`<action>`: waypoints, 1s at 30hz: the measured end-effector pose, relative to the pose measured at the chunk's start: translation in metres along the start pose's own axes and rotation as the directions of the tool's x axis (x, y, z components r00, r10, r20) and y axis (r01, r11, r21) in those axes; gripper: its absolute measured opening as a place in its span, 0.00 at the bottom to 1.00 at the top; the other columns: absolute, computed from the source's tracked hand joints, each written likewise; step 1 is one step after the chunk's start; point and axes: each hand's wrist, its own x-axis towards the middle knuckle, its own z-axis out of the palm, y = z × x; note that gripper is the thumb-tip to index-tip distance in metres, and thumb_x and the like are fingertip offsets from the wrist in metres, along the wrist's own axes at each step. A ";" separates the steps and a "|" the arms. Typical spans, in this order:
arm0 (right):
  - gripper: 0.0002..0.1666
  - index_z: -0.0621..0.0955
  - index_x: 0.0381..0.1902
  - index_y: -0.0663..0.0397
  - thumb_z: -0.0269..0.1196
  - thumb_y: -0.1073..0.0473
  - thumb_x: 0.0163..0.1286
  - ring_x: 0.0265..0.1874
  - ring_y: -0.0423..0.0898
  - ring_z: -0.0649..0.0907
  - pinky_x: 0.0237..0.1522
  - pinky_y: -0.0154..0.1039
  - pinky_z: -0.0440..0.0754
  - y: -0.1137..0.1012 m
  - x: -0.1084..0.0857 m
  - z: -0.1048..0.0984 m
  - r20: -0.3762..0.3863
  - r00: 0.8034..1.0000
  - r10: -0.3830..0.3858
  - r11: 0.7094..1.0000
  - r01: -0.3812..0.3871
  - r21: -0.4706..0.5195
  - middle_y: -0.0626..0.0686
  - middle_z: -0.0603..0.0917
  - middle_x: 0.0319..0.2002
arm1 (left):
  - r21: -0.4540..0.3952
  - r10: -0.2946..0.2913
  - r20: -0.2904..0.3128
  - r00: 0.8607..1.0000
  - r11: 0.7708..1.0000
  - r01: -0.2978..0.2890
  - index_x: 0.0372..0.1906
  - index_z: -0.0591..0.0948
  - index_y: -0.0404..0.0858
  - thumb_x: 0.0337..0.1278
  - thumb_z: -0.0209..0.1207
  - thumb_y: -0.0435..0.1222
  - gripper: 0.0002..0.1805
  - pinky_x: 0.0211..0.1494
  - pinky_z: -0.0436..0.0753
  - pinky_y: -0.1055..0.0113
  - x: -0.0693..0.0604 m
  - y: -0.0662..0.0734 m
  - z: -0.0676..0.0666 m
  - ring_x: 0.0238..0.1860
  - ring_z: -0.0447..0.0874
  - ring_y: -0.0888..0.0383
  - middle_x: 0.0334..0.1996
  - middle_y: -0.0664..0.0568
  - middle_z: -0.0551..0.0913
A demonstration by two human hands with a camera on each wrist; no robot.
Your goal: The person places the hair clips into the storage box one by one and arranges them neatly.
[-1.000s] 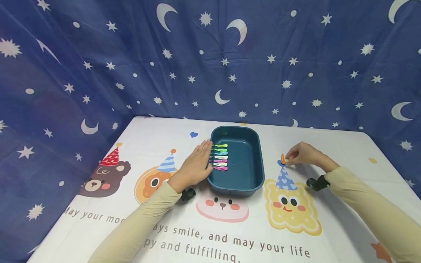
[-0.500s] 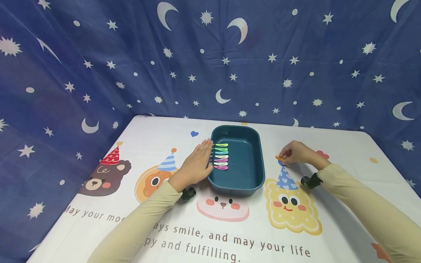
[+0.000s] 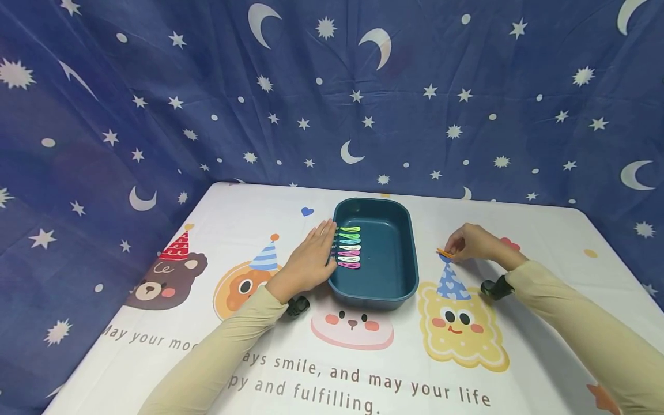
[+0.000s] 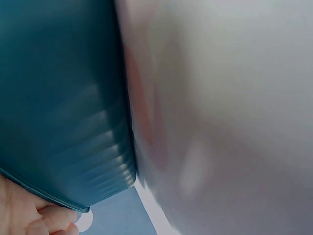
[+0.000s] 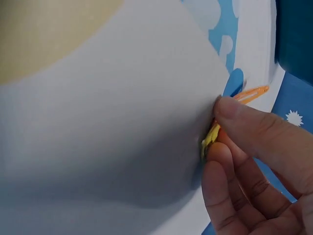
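Observation:
My left hand [image 3: 310, 262] rests with straight fingers against the left rim of a dark teal plastic basin [image 3: 386, 262]. Beside its fingers, a row of coloured snap hair clips [image 3: 350, 253] sits along that rim, their ends pointing into the basin. To the right of the basin, my right hand [image 3: 473, 242] pinches an orange hair clip [image 3: 443, 253] between thumb and fingers, low over the cloth. The right wrist view shows the orange clip's looped end [image 5: 259, 92] sticking out past the thumb, with a yellow piece [image 5: 211, 135] below it, partly hidden by the fingers.
The white tablecloth [image 3: 441, 397] carries printed cartoon figures and lettering. A blue curtain [image 3: 290, 144] with moons and stars hangs behind and at the left. Black straps [image 3: 497, 287] circle the wrists.
The orange clip has turned from pointing away to pointing left. My right hand shifted left, then slightly back right. The left hand and basin stay in place.

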 end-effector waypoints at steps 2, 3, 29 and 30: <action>0.08 0.85 0.27 0.62 0.72 0.70 0.44 0.22 0.39 0.75 0.26 0.29 0.74 0.000 -0.001 -0.001 0.003 1.000 -0.010 1.000 0.010 -0.007 0.47 0.82 0.20 | 0.003 0.000 -0.004 1.000 1.000 0.000 0.74 0.45 0.32 0.62 0.46 0.42 0.40 0.78 0.44 0.59 0.000 0.000 0.001 0.77 0.39 0.52 0.75 0.44 0.46; 0.08 0.85 0.26 0.61 0.72 0.70 0.45 0.22 0.39 0.75 0.26 0.29 0.74 0.001 -0.001 -0.001 0.003 1.000 -0.014 1.000 0.014 -0.011 0.46 0.82 0.20 | 0.005 0.000 -0.004 1.000 1.000 0.000 0.74 0.45 0.32 0.62 0.46 0.42 0.40 0.78 0.44 0.59 0.000 -0.001 0.001 0.77 0.39 0.52 0.75 0.44 0.46; 0.05 0.85 0.23 0.59 0.71 0.69 0.46 0.20 0.37 0.74 0.24 0.28 0.73 0.005 -0.006 -0.009 -0.064 0.997 -0.036 0.999 0.034 -0.029 0.46 0.82 0.19 | 0.008 0.003 -0.007 1.000 1.000 -0.003 0.74 0.46 0.32 0.63 0.46 0.41 0.39 0.78 0.45 0.58 0.001 0.000 0.001 0.77 0.40 0.52 0.75 0.44 0.46; 0.05 0.85 0.23 0.58 0.70 0.69 0.46 0.20 0.38 0.74 0.24 0.28 0.73 0.004 -0.006 -0.011 -0.073 0.997 -0.036 0.999 0.034 -0.031 0.46 0.82 0.19 | 0.009 0.002 -0.007 1.000 1.000 -0.002 0.74 0.46 0.32 0.63 0.46 0.41 0.39 0.78 0.45 0.58 0.001 -0.001 0.001 0.77 0.40 0.52 0.75 0.44 0.46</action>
